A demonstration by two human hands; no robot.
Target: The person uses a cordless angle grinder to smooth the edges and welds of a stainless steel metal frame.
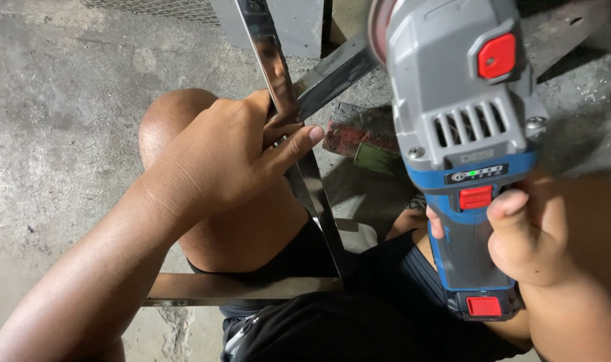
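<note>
My left hand (235, 157) grips a shiny steel bar of a welded metal frame (319, 201), with the thumb pressed on the bar's face, just above my bent knee (168, 117). My right hand (530, 231) holds a grey and blue cordless angle grinder (463, 121) by its handle, thumb beside a red switch. The grinder's head with its disc points away from me at the top of the view, close to a second frame bar (332, 74). A lower bar (238, 289) of the frame crosses under my leg.
Rough concrete floor (64, 100) lies all around. A worn red and green block-like object (362, 144) rests on the floor beyond the frame. Wire mesh (158, 8) and a grey panel stand at the top edge. My black shorts fill the bottom.
</note>
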